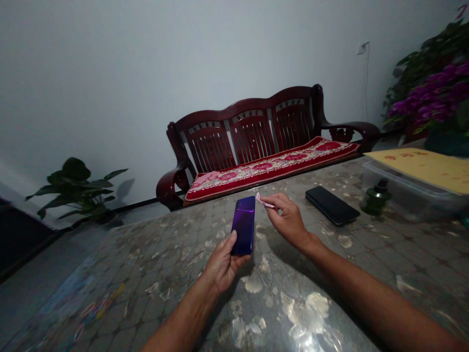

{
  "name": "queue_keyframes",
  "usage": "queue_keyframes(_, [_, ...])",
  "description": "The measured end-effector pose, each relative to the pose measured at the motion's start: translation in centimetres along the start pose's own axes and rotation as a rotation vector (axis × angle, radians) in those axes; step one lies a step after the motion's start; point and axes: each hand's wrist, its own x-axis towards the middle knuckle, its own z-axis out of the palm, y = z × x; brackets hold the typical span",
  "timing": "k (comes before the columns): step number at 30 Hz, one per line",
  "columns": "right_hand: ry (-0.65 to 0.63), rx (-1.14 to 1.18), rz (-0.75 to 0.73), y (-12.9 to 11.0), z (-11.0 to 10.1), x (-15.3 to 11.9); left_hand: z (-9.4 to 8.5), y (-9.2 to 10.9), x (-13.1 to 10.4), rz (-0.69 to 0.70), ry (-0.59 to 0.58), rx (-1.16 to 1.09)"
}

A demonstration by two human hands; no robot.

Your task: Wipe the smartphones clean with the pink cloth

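A shiny purple phone is held up in my left hand, its back with the camera lenses facing me. The thumb lies along its left edge and the fingers are behind its lower end. My right hand pinches a small pink cloth between thumb and fingers, close to the phone's upper right edge. Whether the cloth touches the phone cannot be made out. A black phone lies on the patterned table to the right of my right hand.
Right of the black phone stand a green bottle and a clear plastic box with a yellow sheet on top. Colourful bands are at lower left. Beyond the table is a wooden bench with a red cushion.
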Motion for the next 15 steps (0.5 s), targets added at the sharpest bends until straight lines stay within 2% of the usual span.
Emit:
queue_keyframes(3, [-0.010, -0.020, -0.041, 0.0, -0.1, 0.1, 0.4, 0.3, -0.3, -0.207, 0.023, -0.127])
queue_keyframes(6, [-0.035, -0.034, -0.071, -0.1, -0.2, 0.1, 0.3, 0.3, 0.0, -0.335, 0.009, -0.238])
queue_keyframes(11, [-0.119, -0.048, -0.146, -0.3, -0.3, -0.2, -0.1, 0.2, 0.5, -0.420, -0.008, -0.344])
queue_keyframes(15, [-0.203, -0.057, -0.224, -0.3, 0.0, -0.9, -0.2, 0.1, 0.7, -0.367, -0.046, -0.329])
